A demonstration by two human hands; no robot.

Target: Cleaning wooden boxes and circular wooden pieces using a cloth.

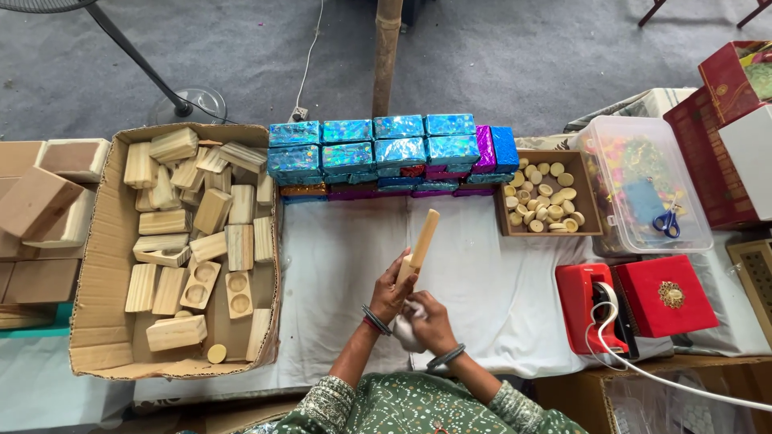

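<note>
My left hand (392, 287) grips the lower end of a long wooden stick (420, 242) that points up and away over the white cloth (338, 273). My right hand (429, 319) sits just below and to the right, closed on a bunched white rag (405, 331) pressed near the stick's base. Both wrists carry dark bangles. The rag is partly hidden by my fingers.
A cardboard box (96, 313) of wooden blocks stands at left. Shiny blue and purple wrapped boxes (390, 153) line the back. A wooden tray (589, 210) of round wooden discs, a clear tub (691, 233) with scissors, and red boxes (663, 296) sit at right.
</note>
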